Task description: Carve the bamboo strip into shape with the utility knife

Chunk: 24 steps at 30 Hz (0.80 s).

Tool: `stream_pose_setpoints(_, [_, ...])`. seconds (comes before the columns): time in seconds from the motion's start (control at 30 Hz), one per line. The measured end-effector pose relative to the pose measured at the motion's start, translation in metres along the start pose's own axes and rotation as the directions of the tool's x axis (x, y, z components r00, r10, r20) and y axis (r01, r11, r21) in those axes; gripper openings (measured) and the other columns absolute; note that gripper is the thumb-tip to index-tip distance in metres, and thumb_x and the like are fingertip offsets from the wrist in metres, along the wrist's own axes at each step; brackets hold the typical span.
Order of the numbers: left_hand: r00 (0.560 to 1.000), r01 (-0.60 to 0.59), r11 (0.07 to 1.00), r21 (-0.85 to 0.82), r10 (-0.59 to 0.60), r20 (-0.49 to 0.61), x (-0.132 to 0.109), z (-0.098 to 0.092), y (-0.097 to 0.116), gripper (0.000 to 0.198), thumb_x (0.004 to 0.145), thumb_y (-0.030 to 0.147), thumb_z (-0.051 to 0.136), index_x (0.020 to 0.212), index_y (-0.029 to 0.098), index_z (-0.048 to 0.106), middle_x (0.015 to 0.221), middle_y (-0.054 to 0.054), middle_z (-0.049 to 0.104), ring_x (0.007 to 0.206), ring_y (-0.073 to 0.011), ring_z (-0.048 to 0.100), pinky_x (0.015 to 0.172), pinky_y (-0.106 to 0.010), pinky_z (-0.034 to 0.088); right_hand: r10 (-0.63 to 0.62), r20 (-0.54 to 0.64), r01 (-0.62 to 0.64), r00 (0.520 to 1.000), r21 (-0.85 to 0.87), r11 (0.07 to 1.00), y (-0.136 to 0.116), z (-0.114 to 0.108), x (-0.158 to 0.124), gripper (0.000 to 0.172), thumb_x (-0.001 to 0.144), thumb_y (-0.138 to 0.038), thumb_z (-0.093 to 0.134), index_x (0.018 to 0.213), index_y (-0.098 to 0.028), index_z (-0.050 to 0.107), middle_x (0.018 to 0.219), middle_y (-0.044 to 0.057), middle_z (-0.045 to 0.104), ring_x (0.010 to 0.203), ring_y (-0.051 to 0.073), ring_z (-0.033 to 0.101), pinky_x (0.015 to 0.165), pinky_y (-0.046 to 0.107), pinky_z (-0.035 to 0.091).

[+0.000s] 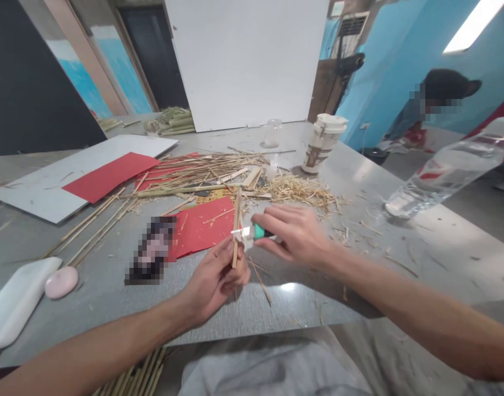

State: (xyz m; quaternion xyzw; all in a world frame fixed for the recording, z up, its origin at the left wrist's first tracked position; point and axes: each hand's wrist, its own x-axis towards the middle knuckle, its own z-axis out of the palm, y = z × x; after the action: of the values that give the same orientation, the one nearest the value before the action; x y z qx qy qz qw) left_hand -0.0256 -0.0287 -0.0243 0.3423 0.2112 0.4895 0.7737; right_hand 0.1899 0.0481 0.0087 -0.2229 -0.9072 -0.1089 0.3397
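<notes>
My left hand (217, 278) is closed around the lower part of a thin split stalk (237, 212), which points away from me over the table. In my right hand (295, 234) is a utility knife (258, 231) with a green and black handle. Its blade lies against the stalk just above my left fingers. Beneath and left of the stalk, a red sheet (206, 223) carries a few straw bits. Behind it, many thin dry stalks (211, 168) lie in a loose bundle, beside a heap of shavings (303, 190).
A takeaway cup (324, 144), a small clear jar (272, 133) and a tilted water bottle (445, 170) stand on the right side. At left are a white phone-like slab (23, 300) and a pink round object (61, 282). A person in a cap (448, 85) bends at back right.
</notes>
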Motion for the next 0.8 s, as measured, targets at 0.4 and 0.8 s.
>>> stream_pose_setpoints(0.4, [0.999, 0.032, 0.998, 0.05, -0.033, 0.011, -0.004, -0.003, -0.003, 0.034, 0.102, 0.047, 0.075, 0.088, 0.018, 0.062, 0.055, 0.01, 0.038, 0.05, -0.0083, 0.023, 0.055, -0.022, 0.027, 0.083, -0.071, -0.088, 0.994, -0.074, 0.993, 0.01, -0.001, -0.002, 0.039, 0.114, -0.05, 0.051, 0.109, -0.016, 0.07, 0.084, 0.004, 0.069, 0.073, 0.018, 0.06, 0.067, 0.032, 0.04])
stream_pose_setpoints(0.8, [0.999, 0.002, 1.0, 0.025, -0.001, -0.049, -0.003, -0.002, 0.001, 0.043, 0.098, 0.046, 0.079, 0.075, 0.018, 0.057, 0.055, 0.009, 0.037, 0.05, -0.0086, 0.023, 0.055, -0.023, 0.03, 0.032, 0.013, -0.032, 0.999, 0.019, 0.999, -0.003, 0.005, -0.003, 0.04, 0.115, -0.049, 0.047, 0.109, -0.016, 0.069, 0.082, 0.004, 0.068, 0.07, 0.018, 0.057, 0.063, 0.033, 0.036])
